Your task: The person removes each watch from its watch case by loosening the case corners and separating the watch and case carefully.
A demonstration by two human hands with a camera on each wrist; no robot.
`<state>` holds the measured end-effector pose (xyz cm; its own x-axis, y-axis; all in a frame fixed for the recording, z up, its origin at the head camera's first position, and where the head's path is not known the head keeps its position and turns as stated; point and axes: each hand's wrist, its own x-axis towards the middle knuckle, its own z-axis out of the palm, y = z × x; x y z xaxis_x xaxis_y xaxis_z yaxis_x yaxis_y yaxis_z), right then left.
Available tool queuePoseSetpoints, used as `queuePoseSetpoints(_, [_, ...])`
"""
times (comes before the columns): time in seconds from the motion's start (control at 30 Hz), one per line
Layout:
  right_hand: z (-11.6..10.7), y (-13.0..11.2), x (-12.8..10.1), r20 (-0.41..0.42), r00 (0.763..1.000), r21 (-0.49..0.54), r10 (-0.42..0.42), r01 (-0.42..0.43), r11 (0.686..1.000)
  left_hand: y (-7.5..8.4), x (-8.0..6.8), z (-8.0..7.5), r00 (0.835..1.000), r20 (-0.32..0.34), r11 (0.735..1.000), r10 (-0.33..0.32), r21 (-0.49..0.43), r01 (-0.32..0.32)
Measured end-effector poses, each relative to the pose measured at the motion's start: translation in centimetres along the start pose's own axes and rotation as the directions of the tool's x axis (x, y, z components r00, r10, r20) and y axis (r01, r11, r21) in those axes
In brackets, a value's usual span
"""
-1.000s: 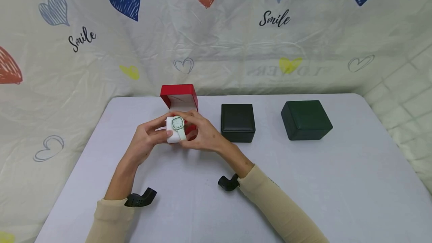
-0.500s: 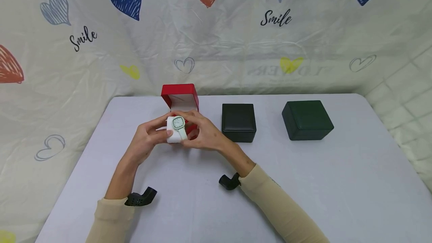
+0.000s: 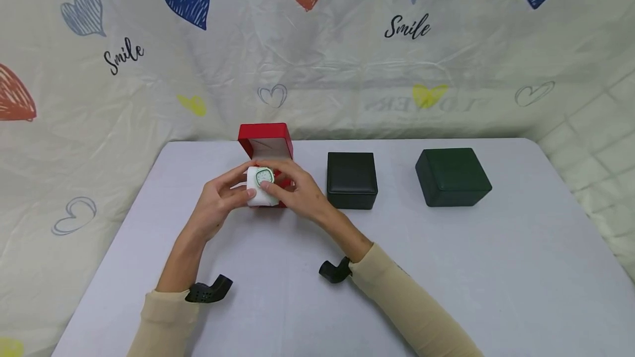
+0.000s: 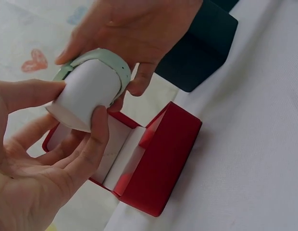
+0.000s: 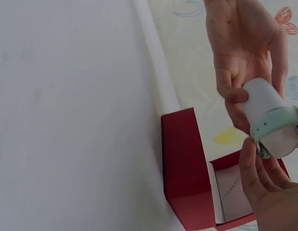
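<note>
A pale green wristwatch [image 3: 264, 176] is wrapped around a white watch cushion [image 4: 86, 94], held over an opened red watch box [image 3: 266, 131]. My left hand [image 3: 220, 196] grips the cushion's bare end between thumb and fingers. On the other side, my right hand [image 3: 303, 193] holds the watch, its thumb lying by the lower edge of the dial and its fingers behind. The right wrist view shows the strap [image 5: 276, 121] circling the cushion, with right fingertips [image 5: 249, 147] right at the strap. Both hands partly cover the red box in the head view.
Right of the red box stands a closed black box [image 3: 351, 179]. Farther right is a closed dark green box [image 3: 452, 177]. All stand on a white-covered table [image 3: 278, 313], before a hanging cloth [image 3: 342, 54] printed with hearts.
My right thumb has moved from the lower end of the strap up to the dial. The watch and cushion have risen slightly in the head view. My left hand keeps its grip.
</note>
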<state>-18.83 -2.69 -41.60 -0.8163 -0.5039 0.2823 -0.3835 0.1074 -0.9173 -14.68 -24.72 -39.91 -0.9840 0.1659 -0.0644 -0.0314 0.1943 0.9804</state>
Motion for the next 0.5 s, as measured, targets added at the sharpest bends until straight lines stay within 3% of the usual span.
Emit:
queuePoseSetpoints(0.2, [0.12,0.03,0.08,-0.024,1.0,0.009,0.017,-0.017,1.0,-0.1,0.14,-0.01,1.0,0.012,1.0,0.004,0.011,-0.005])
queuePoseSetpoints(0.5, [-0.13,-0.06,0.18,0.007,0.999,0.004,0.032,-0.032,0.999,-0.2,0.13,-0.17,1.0,0.026,1.0,-0.01,-0.003,0.01])
